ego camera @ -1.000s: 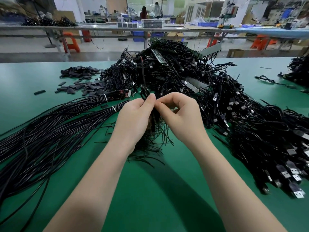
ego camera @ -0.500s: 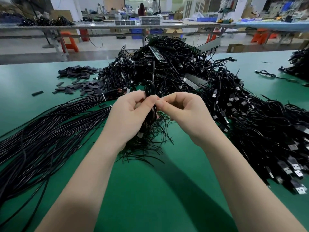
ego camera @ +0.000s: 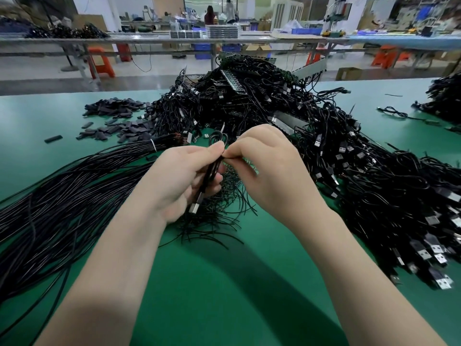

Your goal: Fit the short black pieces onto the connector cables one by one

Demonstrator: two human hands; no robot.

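Left hand (ego camera: 179,181) is gripping a connector cable (ego camera: 210,172) in the head view, fingers curled round it, with the cable's metal plug (ego camera: 194,208) showing below the palm and a loop of it rising above the thumb. Right hand (ego camera: 268,168) is meeting the left at the fingertips, thumb and fingers pinching together at the cable's upper end; what lies between them is too small to make out, though it is likely one short black piece being worked on. Both forearms are reaching forward from the lower edge, wrists raised above the green worktop (ego camera: 224,283).

Progress, judged from the layout: the fitting in hand is not yet complete. A heap of short black pieces (ego camera: 117,121) is lying at the far left of the worktop, well apart from the hands, so stock is remaining. A large tangle of USB cables (ego camera: 349,171) is spreading from centre to right, and a tied bundle of plain black leads (ego camera: 62,186) is lying to the left. Which cables are already carrying a piece cannot be told. Much appears left to do.
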